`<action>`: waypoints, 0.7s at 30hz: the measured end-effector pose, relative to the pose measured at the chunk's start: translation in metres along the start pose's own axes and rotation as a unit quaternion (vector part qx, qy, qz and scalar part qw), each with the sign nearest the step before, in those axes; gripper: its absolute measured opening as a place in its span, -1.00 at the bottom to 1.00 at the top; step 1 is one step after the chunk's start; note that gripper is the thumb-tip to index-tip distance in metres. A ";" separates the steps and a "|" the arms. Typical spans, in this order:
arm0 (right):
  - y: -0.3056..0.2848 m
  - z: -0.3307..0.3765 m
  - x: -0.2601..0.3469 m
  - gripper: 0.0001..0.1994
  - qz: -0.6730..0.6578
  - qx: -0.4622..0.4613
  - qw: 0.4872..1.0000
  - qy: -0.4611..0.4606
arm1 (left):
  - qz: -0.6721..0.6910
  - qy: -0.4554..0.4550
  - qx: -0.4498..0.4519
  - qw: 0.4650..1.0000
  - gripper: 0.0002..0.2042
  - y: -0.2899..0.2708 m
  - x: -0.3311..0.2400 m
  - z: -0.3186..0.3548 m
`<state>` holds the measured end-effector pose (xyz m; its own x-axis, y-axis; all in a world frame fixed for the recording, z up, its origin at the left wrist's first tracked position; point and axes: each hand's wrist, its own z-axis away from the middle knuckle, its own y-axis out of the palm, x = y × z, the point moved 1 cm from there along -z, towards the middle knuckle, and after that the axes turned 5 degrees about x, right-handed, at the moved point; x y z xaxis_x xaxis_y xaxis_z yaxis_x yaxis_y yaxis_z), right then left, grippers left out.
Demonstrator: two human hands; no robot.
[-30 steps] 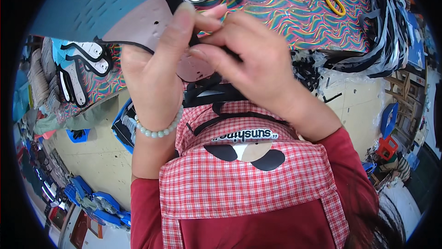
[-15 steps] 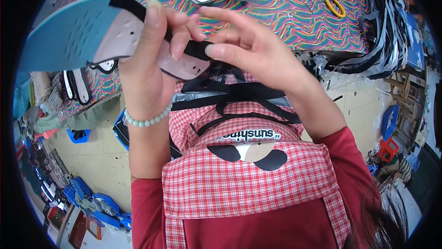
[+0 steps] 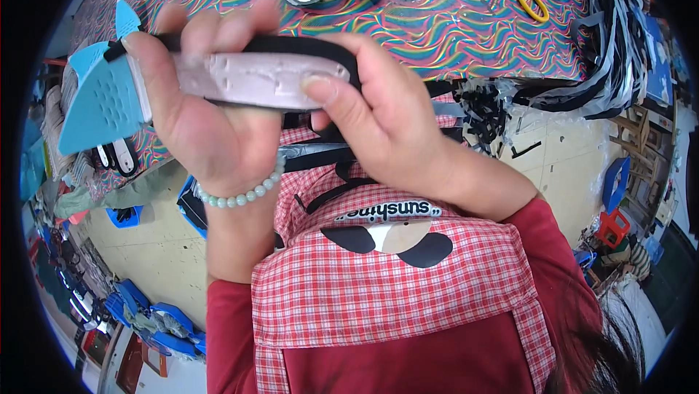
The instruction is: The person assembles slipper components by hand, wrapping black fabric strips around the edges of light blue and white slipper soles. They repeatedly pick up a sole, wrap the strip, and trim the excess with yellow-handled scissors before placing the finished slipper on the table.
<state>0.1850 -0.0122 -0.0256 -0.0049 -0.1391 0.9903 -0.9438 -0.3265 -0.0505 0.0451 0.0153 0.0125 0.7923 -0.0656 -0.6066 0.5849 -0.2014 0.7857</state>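
Beige flr (image 3: 164, 266) has wooden furn (image 3: 641, 135) at R

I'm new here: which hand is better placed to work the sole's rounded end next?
Probably the right hand: its thumb lies on the sole near that end, while the left hand grips nearer the blue part.

I've 1 cam: head-worn L fisheye, facing down, v. close to left hand (image 3: 211, 121) & right hand (image 3: 393, 113), w/ near edge of worktop (image 3: 466, 37) up top.
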 end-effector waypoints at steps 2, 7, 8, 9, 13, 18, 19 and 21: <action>-0.026 -0.011 0.003 -0.69 0.164 0.024 0.982 -0.091 | -0.011 -0.038 -0.019 0.999 -0.67 -0.013 0.002 0.006; -0.062 -0.024 0.042 -0.74 0.368 0.136 0.908 -0.143 | -0.836 0.179 0.140 0.499 -0.76 0.022 -0.046 0.025; -0.060 -0.027 0.053 -0.74 0.380 0.175 0.895 -0.154 | -0.819 0.150 0.172 0.527 -0.75 0.021 -0.052 0.020; -0.061 -0.030 0.063 -0.74 0.406 0.183 0.879 -0.170 | -0.799 0.121 0.204 0.553 -0.75 0.016 -0.058 0.013; -0.054 -0.033 0.076 -0.74 0.343 0.214 0.890 -0.209 | -0.737 -0.029 0.257 0.625 -0.82 0.021 -0.054 0.012; -0.067 -0.037 0.058 -0.70 -0.009 0.184 0.973 -0.137 | -0.527 -0.087 0.062 0.843 -0.67 0.016 -0.037 0.040; -0.065 -0.033 0.049 -0.71 -0.053 0.125 0.982 -0.133 | -0.505 -0.059 0.045 0.860 -0.64 0.016 -0.028 0.040; -0.033 -0.015 0.033 -0.78 -0.008 -0.044 0.990 -0.132 | -0.458 -0.005 0.008 0.889 -0.57 0.013 -0.009 0.037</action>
<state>0.2113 0.0084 0.0108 0.0853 -0.3779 0.9219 -0.9684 -0.2490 -0.0124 0.0391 -0.0232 0.0235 -0.0172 0.1240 -0.9921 0.9813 -0.1884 -0.0405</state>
